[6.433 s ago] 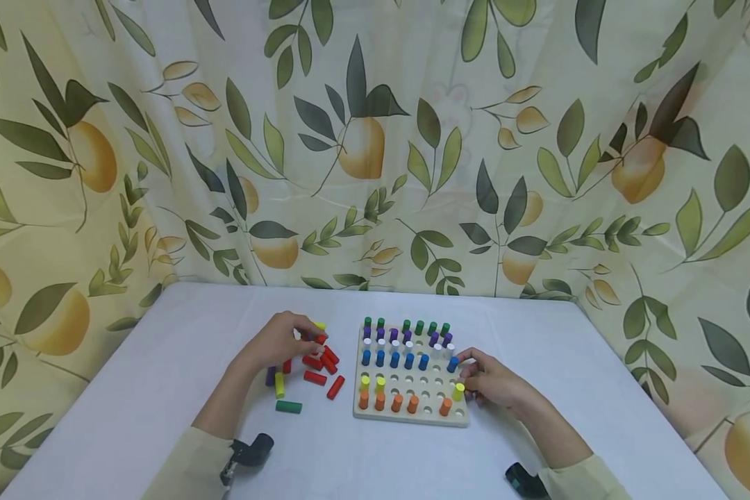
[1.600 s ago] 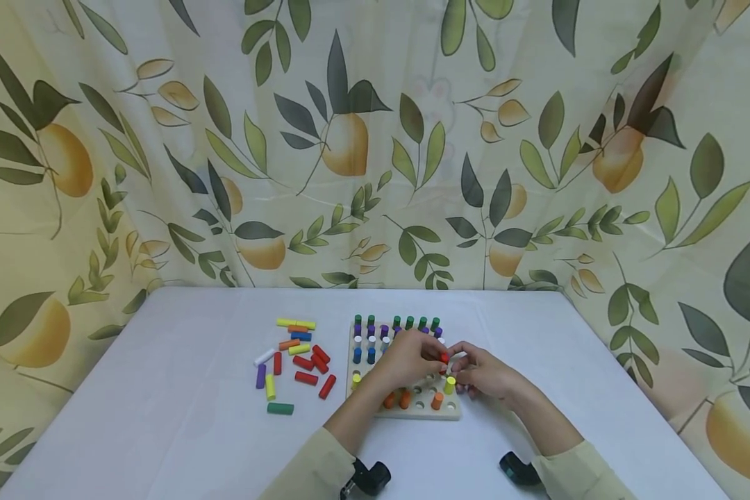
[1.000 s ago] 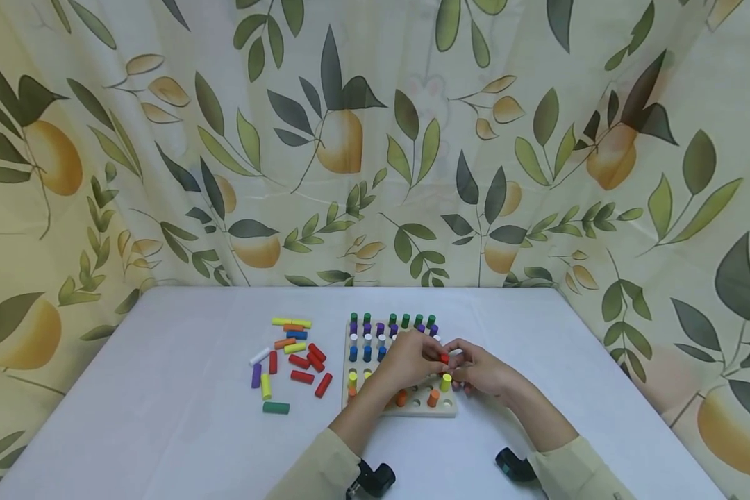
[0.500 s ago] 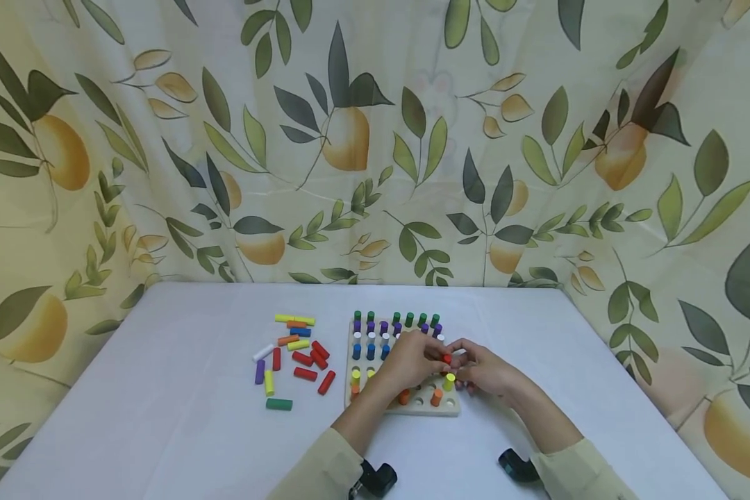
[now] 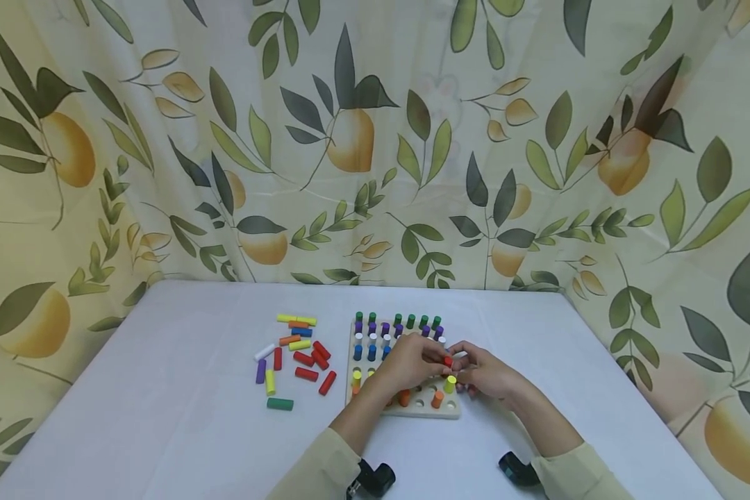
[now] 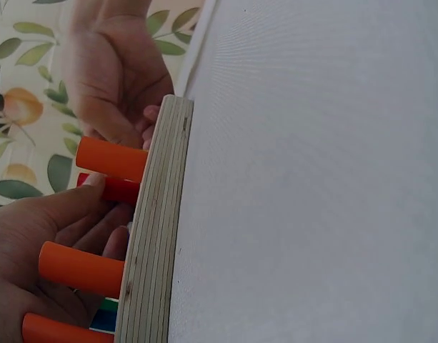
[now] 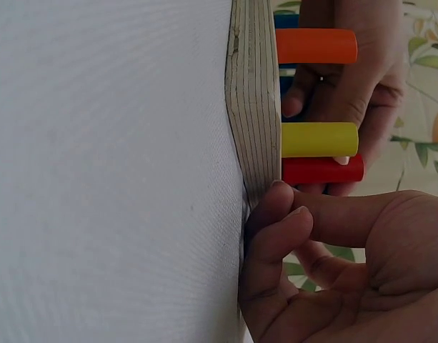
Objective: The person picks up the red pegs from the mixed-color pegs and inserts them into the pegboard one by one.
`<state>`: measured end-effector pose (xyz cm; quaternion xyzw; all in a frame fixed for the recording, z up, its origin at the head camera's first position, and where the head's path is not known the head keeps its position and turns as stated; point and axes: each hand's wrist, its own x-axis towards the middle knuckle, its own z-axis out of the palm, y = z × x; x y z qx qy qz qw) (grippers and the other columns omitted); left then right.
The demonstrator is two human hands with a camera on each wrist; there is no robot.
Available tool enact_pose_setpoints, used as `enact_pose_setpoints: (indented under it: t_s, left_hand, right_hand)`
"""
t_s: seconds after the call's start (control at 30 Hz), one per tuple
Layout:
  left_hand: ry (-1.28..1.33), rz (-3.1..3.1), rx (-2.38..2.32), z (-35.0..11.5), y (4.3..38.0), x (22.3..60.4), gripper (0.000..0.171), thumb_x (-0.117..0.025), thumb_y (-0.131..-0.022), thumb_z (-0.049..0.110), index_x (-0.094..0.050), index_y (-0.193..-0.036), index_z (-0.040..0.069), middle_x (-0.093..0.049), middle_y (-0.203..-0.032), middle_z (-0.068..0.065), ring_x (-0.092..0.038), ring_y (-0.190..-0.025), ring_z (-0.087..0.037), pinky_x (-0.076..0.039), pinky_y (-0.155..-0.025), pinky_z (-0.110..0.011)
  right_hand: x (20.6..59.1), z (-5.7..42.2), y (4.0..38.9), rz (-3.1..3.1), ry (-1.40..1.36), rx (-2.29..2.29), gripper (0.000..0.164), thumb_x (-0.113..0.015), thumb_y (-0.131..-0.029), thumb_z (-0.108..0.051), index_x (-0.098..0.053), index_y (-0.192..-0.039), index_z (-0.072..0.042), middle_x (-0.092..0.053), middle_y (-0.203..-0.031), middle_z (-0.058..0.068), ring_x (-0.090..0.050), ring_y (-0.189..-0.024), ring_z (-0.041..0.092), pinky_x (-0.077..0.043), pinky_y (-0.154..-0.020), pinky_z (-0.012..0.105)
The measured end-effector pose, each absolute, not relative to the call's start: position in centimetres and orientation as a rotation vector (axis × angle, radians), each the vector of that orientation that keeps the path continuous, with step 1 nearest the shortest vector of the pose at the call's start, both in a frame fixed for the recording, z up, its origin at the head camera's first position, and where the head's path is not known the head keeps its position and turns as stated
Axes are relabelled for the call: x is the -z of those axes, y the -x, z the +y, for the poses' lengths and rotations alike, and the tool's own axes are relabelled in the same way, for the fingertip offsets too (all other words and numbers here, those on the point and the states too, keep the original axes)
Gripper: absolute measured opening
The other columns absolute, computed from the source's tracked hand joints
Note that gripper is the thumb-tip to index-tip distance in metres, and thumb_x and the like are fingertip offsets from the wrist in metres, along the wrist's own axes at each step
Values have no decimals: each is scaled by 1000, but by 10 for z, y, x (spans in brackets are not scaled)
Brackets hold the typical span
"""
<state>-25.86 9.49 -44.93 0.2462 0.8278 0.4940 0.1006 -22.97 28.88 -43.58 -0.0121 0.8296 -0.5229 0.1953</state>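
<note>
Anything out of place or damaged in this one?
Nothing visible looks damaged. One oddity: the far green row on the pegboard has a gap, while a green peg lies loose left of the pegboard, near other loose pegs.

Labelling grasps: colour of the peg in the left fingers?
Red peg; clearest in the right wrist view.

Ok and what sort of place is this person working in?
It looks like an indoor tabletop activity spot, though the room itself can't be told: a white-covered table, a fruit-and-leaf patterned curtain behind it, and a pegboard with loose coloured pegs beside it.
</note>
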Motion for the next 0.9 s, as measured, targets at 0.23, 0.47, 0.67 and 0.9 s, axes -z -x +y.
enact_pose_setpoints:
  t_s: [0.23, 0.47, 0.67, 0.9]
  left_hand:
    - [-805, 2411, -1457, 94, 260, 449, 16, -79, -91, 5, -81, -105, 13, -76, -92, 6, -65, -83, 1, -52, -82, -17]
    - [-805, 2434, -1436, 91, 259, 450, 16, -79, -92, 6, -82, -105, 14, -76, -93, 6, -65, -86, 1, -51, -86, -18]
    - [-777, 2427, -1447, 92, 259, 453, 16, -79, -92, 8, -82, -105, 16, -76, -93, 8, -65, -89, 1, -51, -88, -19]
    - [-759, 2418, -1479, 93, 258, 454, 15, -80, -92, 9, -83, -105, 17, -75, -93, 12, -66, -91, 0, -52, -87, -19]
  right_hand:
    - [437, 291, 230, 2320, 47, 1488, 36, -59, -96, 5, -50, -131, -1, -55, -103, 14, -58, -78, 24, -47, -63, 30]
    - [435, 288, 230, 2322, 53, 1476, 37, -59, -96, 4, -50, -131, -2, -55, -104, 14, -58, -79, 25, -47, -64, 31]
    - [436, 288, 230, 2330, 42, 1454, 38, -58, -95, 6, -50, -132, -2, -55, -105, 15, -58, -79, 25, -48, -64, 31]
    - [436, 288, 229, 2338, 28, 1453, 37, -57, -96, 6, -50, -132, -2, -55, -105, 15, -58, -78, 25, -47, -64, 31]
